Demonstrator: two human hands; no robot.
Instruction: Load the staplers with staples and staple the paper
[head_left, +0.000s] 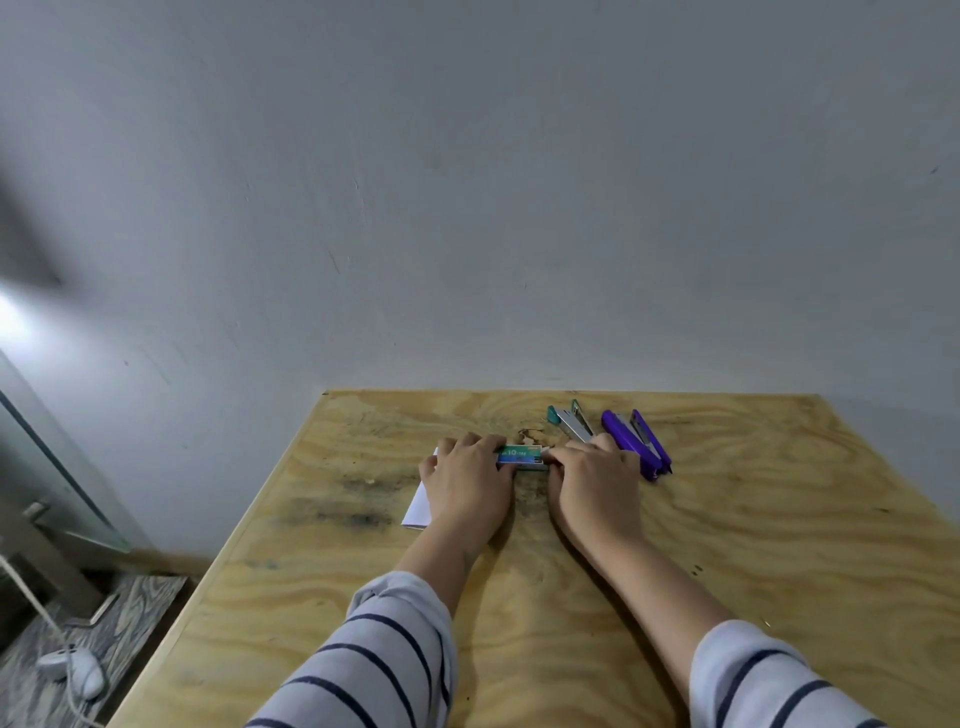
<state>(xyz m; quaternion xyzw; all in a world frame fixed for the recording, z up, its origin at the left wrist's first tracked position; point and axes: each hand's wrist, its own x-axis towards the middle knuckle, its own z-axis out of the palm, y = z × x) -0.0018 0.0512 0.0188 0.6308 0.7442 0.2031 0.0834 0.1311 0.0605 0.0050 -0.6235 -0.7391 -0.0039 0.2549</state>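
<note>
A small green and blue staple box (521, 455) lies on the plywood table (779, 545), held at both ends. My left hand (470, 480) grips its left end and my right hand (597, 486) grips its right end. Folded white paper (417, 512) lies under my left hand, mostly hidden. A green stapler (571, 420) lies opened behind my right hand. To its right lies a purple stapler (636, 441), also opened, with its metal magazine showing.
A grey wall rises right behind the table's far edge. The table's left edge drops to a patterned floor with a white cable and plug (72, 670). A glass panel (57, 467) stands at the far left.
</note>
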